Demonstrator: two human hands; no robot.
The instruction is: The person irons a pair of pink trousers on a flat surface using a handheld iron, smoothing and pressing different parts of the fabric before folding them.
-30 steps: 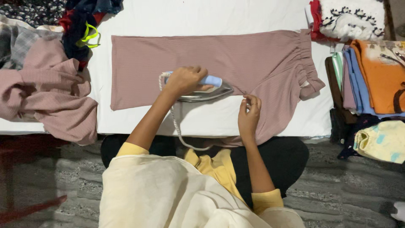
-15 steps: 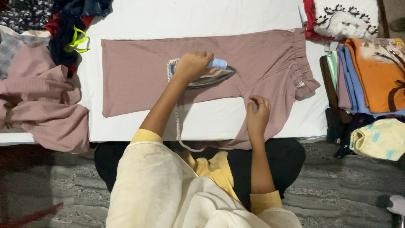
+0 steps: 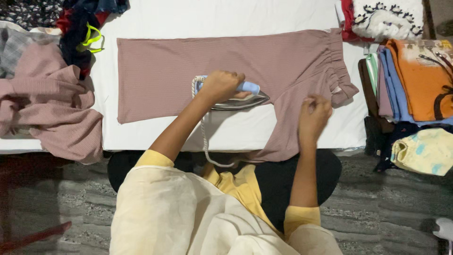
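The right hand (image 3: 314, 113) presses flat on the dusty-pink ribbed trousers (image 3: 226, 66) to keep them taut; at its nine o'clock, the left hand (image 3: 221, 86) grips the blue-handled steel iron (image 3: 238, 97) upon the white-covered table (image 3: 245, 130).

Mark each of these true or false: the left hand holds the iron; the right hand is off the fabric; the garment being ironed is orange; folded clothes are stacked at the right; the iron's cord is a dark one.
1. The left hand grips the iron by its handle. True.
2. The right hand is lifted clear of the fabric. False: it rests on the mauve garment.
3. The garment under the iron is orange. False: it is mauve pink.
4. Folded clothes are stacked at the right. True.
5. The iron's cord is dark. False: it is whitish.
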